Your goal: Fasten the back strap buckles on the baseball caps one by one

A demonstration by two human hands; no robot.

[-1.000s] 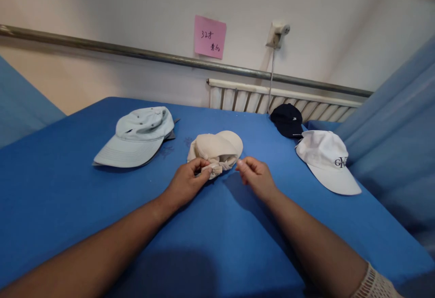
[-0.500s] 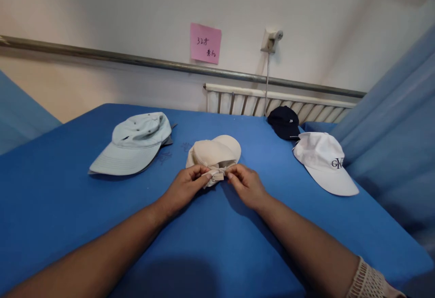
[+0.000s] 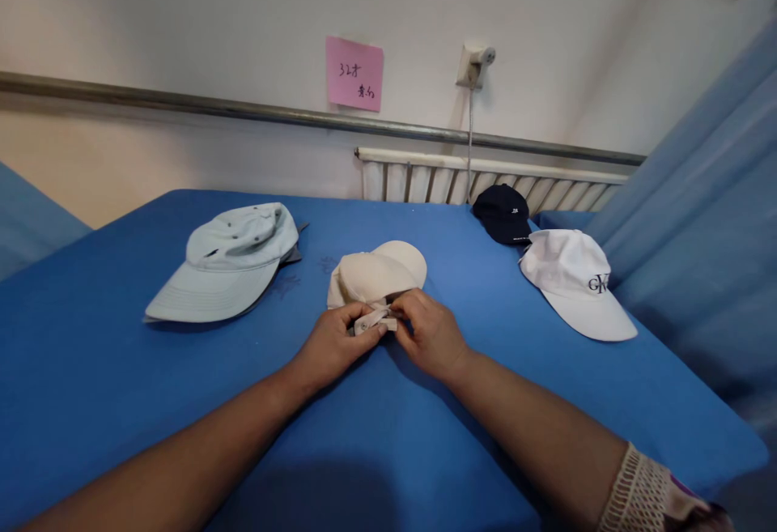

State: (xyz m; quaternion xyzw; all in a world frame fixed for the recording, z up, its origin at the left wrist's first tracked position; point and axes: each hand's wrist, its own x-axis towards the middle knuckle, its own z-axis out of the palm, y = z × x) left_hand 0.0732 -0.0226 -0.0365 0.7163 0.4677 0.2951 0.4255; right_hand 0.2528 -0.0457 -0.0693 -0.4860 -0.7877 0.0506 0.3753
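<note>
In the middle of the blue padded surface (image 3: pixel 364 427) lies a beige cap (image 3: pixel 375 275), its rounded brim pointing to the far right and its soft, plain crown slumped toward the near side. No writing can be read on it. At its near edge is a pale strap (image 3: pixel 367 323) with a small round fastener. The left hand (image 3: pixel 336 344) pinches this strap between thumb and fingers; the right hand (image 3: pixel 428 333) has its fingers drawn in close at the strap's right end, though what exactly they grip is hidden.

To the right, a white cap (image 3: pixel 564 261) bears overlapping black letters, a G among them. Beyond it, a navy cap (image 3: pixel 498 212) carries a small white mark, too small to read. To the left, a pale blue cap (image 3: pixel 224 261) shows a little dark emblem. On the far wall, a pink note (image 3: pixel 355 73) has handwriting beginning "32", above a metal rail (image 3: pixel 267 111).
</note>
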